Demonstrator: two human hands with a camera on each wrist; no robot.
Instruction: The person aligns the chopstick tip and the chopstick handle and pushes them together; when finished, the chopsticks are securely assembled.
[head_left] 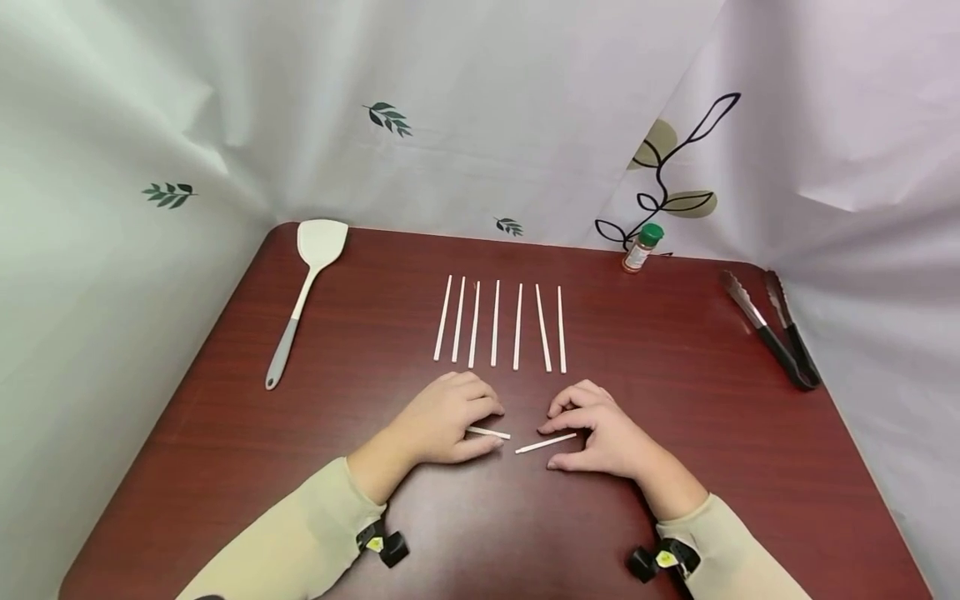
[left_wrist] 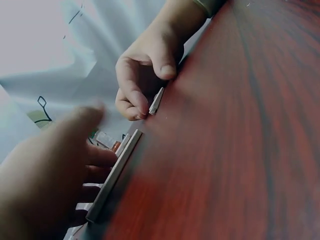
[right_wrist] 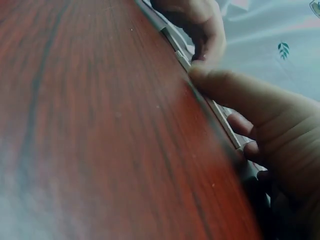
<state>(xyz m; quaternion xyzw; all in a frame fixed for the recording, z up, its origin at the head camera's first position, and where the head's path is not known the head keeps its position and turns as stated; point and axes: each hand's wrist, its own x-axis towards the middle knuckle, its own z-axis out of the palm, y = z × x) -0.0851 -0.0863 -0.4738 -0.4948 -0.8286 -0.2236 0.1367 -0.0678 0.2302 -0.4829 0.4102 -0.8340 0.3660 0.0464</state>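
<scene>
Two short white stick pieces lie on the table between the hands, their inner ends a small gap apart. The left hand (head_left: pixel 448 418) rests around the left stick piece (head_left: pixel 491 432), thumb and fingers parted on either side of it. In the left wrist view that piece lies beside the fingers, with the thumb raised off it. The right hand (head_left: pixel 603 433) spreads thumb and fingers around the right stick piece (head_left: pixel 545 443), which lies on the table. Its inner end looks narrower and uneven. Beyond the hands, several longer white sticks (head_left: pixel 495 323) form a row.
A white spatula (head_left: pixel 321 243) with a grey handle lies at the table's left. Toward the back right stands a green-capped spice bottle (head_left: pixel 640 252). Black-handled tongs (head_left: pixel 772 333) lie spread at the right edge. A patterned white curtain (head_left: pixel 480 125) surrounds the red-brown table (head_left: pixel 510 533).
</scene>
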